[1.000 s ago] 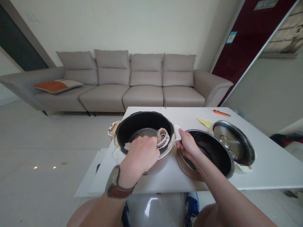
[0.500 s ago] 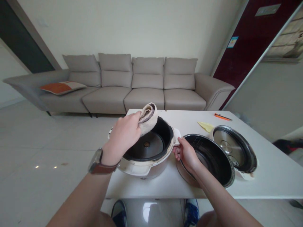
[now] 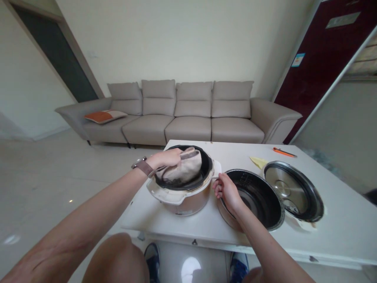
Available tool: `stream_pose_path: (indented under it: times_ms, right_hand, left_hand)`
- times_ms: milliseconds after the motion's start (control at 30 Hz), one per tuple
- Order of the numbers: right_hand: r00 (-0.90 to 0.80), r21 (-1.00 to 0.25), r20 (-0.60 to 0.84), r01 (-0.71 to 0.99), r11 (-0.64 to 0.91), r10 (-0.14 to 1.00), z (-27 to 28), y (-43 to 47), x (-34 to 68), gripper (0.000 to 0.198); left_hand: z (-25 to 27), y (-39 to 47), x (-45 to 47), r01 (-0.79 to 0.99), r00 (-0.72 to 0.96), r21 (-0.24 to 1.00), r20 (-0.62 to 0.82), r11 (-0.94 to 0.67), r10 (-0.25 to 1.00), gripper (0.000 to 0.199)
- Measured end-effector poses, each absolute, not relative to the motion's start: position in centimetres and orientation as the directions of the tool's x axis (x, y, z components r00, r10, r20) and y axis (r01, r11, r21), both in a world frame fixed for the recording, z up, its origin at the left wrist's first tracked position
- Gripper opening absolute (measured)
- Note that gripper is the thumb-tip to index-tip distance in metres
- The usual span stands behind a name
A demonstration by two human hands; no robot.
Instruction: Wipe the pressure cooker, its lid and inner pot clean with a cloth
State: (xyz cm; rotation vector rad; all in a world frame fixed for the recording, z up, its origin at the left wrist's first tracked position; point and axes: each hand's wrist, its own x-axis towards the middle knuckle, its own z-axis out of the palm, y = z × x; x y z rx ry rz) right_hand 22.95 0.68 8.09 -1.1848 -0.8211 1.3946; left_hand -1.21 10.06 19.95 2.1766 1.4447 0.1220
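My left hand (image 3: 167,158) grips a folded beige cloth (image 3: 185,167) inside the dark well of a white electric pressure cooker body (image 3: 188,206). The cloth lies against the inner wall and hides part of the bottom. My right hand (image 3: 226,190) is closed on the white side handle (image 3: 217,169) of the cooker, thumb on top and fingers curled below. Right beside it stands the black inner pot (image 3: 253,196), under my right wrist. Farther right rests the round metal-lined lid (image 3: 290,188), its inner side facing up.
A white table (image 3: 338,220) carries everything. An orange utility knife (image 3: 284,152) and a yellow scrap of cloth or paper (image 3: 258,162) lie toward its back right. Behind stands a grey sofa (image 3: 188,127) with an orange and beige cushion (image 3: 104,116).
My left hand has lowered the cloth from above the cooker's rim into its well. My right hand stays at the handle. The camera view has shifted slightly.
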Motion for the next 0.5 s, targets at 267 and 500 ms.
stream_pose_path:
  times_ms: [267, 500]
  right_hand:
    - [0.043, -0.95, -0.169, -0.272, -0.151, 0.985, 8.3, -1.1, 22.8, 0.036]
    - [0.035, -0.958, -0.177, -0.237, -0.164, 0.984, 7.8, -1.0, 22.7, 0.033]
  left_hand:
    - [16.6, 10.7, 4.3, 0.556, 0.196, 0.824, -0.002, -0.109, 0.981, 0.017]
    - [15.5, 9.2, 6.9, 0.605, 0.314, 0.782, -0.06, -0.151, 0.947, 0.031]
